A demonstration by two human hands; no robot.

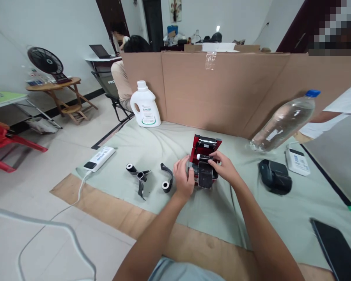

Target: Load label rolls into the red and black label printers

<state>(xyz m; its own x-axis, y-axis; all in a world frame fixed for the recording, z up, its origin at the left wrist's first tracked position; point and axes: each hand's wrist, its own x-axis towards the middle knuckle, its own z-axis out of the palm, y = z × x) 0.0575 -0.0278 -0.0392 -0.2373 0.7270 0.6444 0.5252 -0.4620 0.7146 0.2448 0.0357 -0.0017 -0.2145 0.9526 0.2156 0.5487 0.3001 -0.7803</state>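
Observation:
A small red and black label printer (pixel 206 145) stands on the cloth in front of me with its lid raised. My left hand (pixel 183 176) holds the printer's left side, fingers bent against it. At the printer's opening, my right hand (pixel 224 167) grips the right end of a black roll (pixel 204 158) with a white core end. A dark strip (pixel 205 175) hangs down over the printer's front. Left of my left hand lie several small black rolls: one roll (pixel 165 186) with a curled tail, another roll (pixel 130 168), and a third roll (pixel 140 176).
A cardboard screen (pixel 222 89) stands behind the cloth. In front of it are a white jug (pixel 146 105) and a leaning water bottle (pixel 283 123). A black device (pixel 275 176), a white power strip (pixel 100 159) and a dark phone (pixel 337 249) lie around. Other people sit beyond.

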